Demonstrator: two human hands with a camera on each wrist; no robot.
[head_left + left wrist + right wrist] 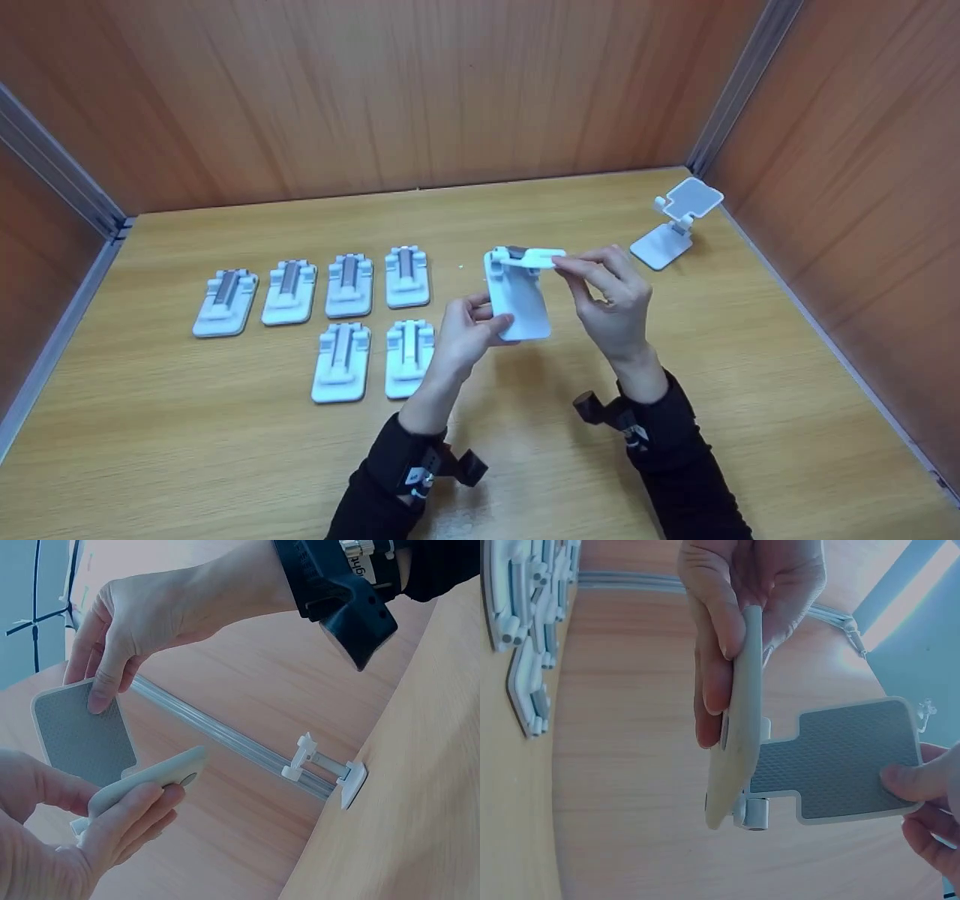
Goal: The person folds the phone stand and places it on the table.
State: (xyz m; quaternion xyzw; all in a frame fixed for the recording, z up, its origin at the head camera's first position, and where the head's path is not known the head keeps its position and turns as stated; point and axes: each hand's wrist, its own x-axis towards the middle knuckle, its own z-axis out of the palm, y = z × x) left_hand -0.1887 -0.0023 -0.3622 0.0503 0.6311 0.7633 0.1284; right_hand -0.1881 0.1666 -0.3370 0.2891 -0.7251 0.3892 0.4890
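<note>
A white folding phone stand (521, 300) is held up over the table between both hands. My left hand (471, 330) grips its base along the left edge, thumb on the face. With thumb and fingers my right hand (611, 296) pinches the outer edge of the hinged support plate, which is swung out from the base. That plate (847, 761) shows a grey textured pad in the right wrist view, where the base (739, 727) is seen edge-on. In the left wrist view the pad (82, 724) is under my right thumb.
Several folded white phone stands (349, 285) lie in two rows on the left of the table (187, 450). One unfolded stand (664, 244) stands at the back right, near the side panel (862, 187). A wooden panel (412, 97) closes the back.
</note>
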